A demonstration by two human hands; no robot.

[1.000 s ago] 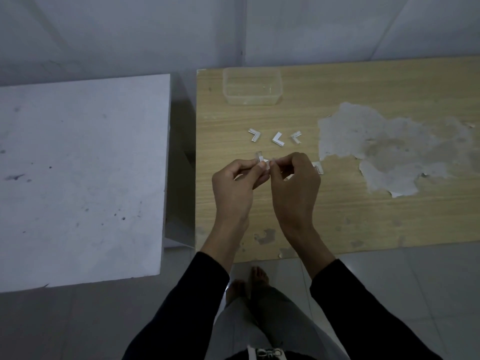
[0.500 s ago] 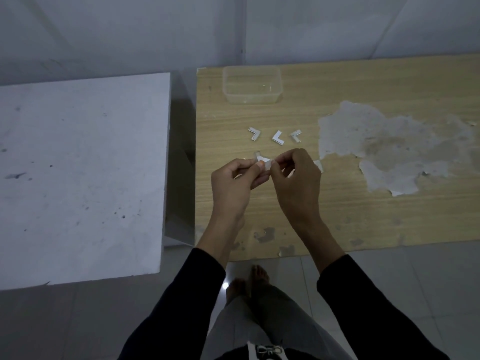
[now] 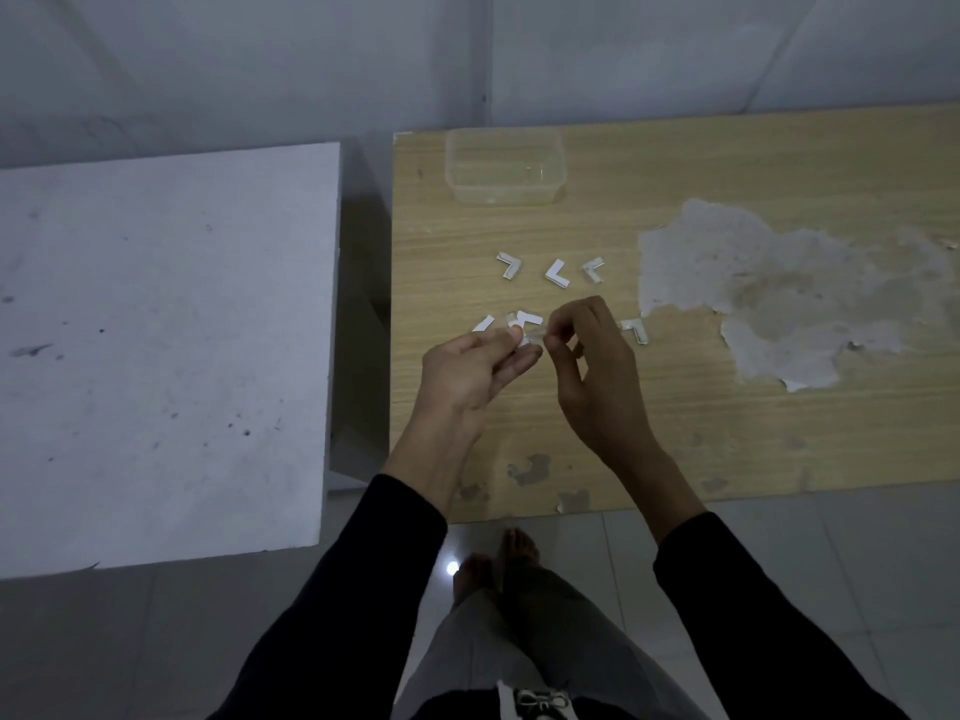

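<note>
Hands eased apart, left hand (image 3: 475, 368) and right hand (image 3: 597, 379) pinching 1 white corner piece (image 3: 531, 332), clear tub (image 3: 505, 192) behind

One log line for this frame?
left hand: pinches white corner piece | right hand: pinches same piece | loose corner pieces: on wooden table | clear tub: at table's far edge, untouched

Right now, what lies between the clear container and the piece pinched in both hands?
Head view: three white L-shaped pieces lie in a row on the wooden table between container and pinched piece.
</note>
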